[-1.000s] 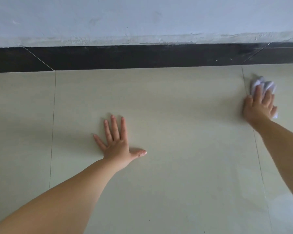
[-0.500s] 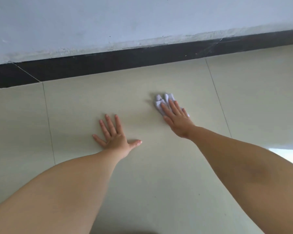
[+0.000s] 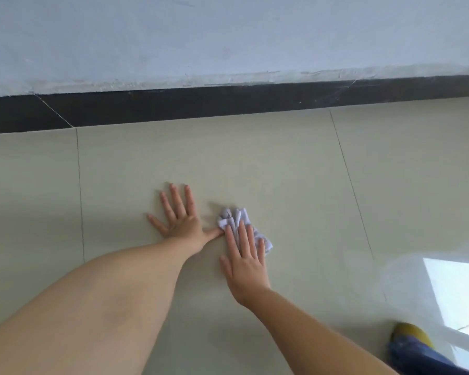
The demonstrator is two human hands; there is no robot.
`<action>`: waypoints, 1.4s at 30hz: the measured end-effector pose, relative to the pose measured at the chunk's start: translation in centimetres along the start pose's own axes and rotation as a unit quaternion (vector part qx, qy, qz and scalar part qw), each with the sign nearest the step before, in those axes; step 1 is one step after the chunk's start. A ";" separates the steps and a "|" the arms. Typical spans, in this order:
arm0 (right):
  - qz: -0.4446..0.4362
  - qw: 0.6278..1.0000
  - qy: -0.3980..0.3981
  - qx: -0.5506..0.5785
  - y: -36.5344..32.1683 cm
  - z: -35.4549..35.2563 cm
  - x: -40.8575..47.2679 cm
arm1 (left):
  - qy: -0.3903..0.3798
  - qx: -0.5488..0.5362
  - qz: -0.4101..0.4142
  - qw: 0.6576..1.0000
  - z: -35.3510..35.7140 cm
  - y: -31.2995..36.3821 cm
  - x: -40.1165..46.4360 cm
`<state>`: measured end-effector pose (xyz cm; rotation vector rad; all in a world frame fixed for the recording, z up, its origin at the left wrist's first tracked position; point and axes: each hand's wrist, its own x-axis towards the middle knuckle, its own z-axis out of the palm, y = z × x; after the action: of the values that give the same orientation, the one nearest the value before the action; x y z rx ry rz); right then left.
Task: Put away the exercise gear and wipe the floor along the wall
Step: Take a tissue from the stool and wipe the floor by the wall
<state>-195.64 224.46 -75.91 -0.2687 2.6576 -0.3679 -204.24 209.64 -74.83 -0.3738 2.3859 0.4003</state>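
Observation:
My left hand (image 3: 180,217) lies flat on the pale floor tile (image 3: 255,163), fingers spread, holding nothing. Beside it, my right hand (image 3: 244,262) presses a crumpled white cloth (image 3: 234,219) against the same tile. The cloth sticks out past the fingertips and touches my left thumb. The fingers lie stretched over the cloth, not curled around it. The black skirting (image 3: 228,102) runs along the foot of the white wall (image 3: 228,36), some way beyond both hands. No exercise gear is in view.
Tile joints run away from me at the left (image 3: 79,185) and the right (image 3: 349,182). A bright window reflection (image 3: 455,290) shines on the floor at the lower right. A yellow shoe tip with blue trouser fabric (image 3: 412,339) shows in the bottom right corner.
My right hand has swept the cloth leftward and back toward me, from the right tile joint to beside my left thumb. The left hand stayed planted.

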 end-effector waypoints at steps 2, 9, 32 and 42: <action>-0.169 0.980 -0.016 -0.101 4.8 -2.1 0.7 | 0.010 -0.002 -0.004 1.000 0.1 -0.2 0.3; -0.208 0.950 -0.055 -0.226 28.0 -13.3 6.5 | 0.026 0.013 -0.028 0.999 0.2 0.0 0.5; -0.335 0.921 0.015 -0.200 34.0 -16.4 16.3 | 0.163 -0.057 -0.056 0.983 9.1 15.0 -4.1; -0.363 0.920 0.040 -0.138 29.2 -9.0 2.8 | 0.238 -0.101 -0.094 0.962 9.0 20.5 -2.3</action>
<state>-205.89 253.31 -77.98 -1.3693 2.5869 -0.2179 -204.92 232.11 -75.97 -0.8671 2.7440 0.5144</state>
